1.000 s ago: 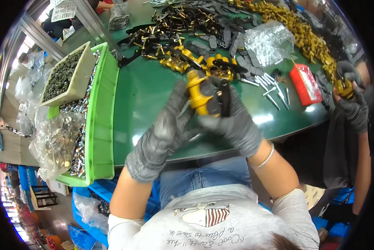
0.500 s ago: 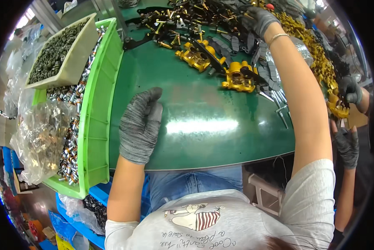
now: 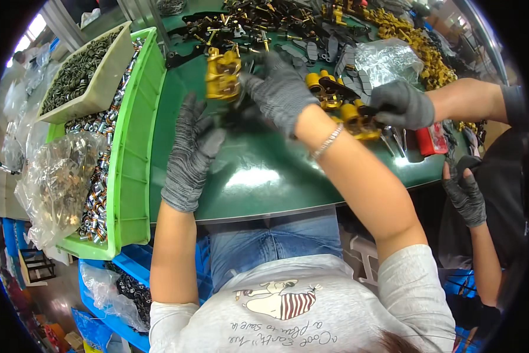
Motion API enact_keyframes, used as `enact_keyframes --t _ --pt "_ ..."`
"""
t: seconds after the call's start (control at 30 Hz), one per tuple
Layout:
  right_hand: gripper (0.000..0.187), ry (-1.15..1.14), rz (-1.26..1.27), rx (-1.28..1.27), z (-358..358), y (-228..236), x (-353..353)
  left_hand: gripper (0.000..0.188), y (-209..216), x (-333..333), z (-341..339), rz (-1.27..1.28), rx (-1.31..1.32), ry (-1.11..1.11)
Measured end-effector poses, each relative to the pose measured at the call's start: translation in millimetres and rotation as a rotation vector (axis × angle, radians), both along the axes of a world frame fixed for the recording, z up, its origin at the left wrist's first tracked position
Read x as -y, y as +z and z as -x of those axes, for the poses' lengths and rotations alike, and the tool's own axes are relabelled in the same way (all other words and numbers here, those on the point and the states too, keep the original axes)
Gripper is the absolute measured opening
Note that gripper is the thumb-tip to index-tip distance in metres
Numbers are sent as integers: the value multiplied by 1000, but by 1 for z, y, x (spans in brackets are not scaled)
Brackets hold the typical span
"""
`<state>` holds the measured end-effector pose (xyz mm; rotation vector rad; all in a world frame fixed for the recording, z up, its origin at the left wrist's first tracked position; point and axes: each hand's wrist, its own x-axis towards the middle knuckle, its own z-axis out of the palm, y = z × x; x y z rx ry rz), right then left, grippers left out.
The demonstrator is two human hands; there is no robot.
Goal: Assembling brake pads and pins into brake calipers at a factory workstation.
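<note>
My right hand, in a grey knit glove, is smeared by motion over the upper middle of the green table. Its fingers close on the near side of a yellow brake caliper with a dark bracket, also blurred. My left hand, gloved alike, is open beside the green bin, thumb apart, holding nothing; its fingertips are just below the caliper. To the right lie two more yellow calipers, one partly behind my right hand and another by a co-worker's gloved hand.
At left stands a green bin of small metal fittings, bearing a cream tray of dark rings and a clear bag. Black brackets and bolts pile at the back. A red object and the co-worker's other hand are right.
My right hand has come back from the far pile towards the middle, and a caliper has moved left with it. My left hand has opened slightly. The co-worker's hand has reached in from the right.
</note>
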<state>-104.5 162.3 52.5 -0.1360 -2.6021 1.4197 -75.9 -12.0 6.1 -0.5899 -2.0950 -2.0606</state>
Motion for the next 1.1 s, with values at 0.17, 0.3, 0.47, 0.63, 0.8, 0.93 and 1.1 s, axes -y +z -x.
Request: enact_keyframes --t 0.17,0.3,0.47,0.63,0.8,0.93,1.1 --pt "37 245 -72 68 -25 13 -15 41 2 9 -3 75 168 112" --pt "44 -88 -962 158 31 54 -67 35 -4 14 1 154 44 91" --pt "38 47 -1220 319 77 2 -96 30 -8 14 0 -52 50 -34" --pt "43 105 -1294 244 82 19 -97 34 11 20 -4 2 231 -260" --pt "31 273 -220 -316 10 65 -91 37 9 18 -13 46 303 -459" --pt "33 308 591 -48 -90 56 -51 42 9 19 -42 42 347 -425" --pt "54 353 627 555 -148 23 -53 51 -8 15 -51 -162 211 -447"
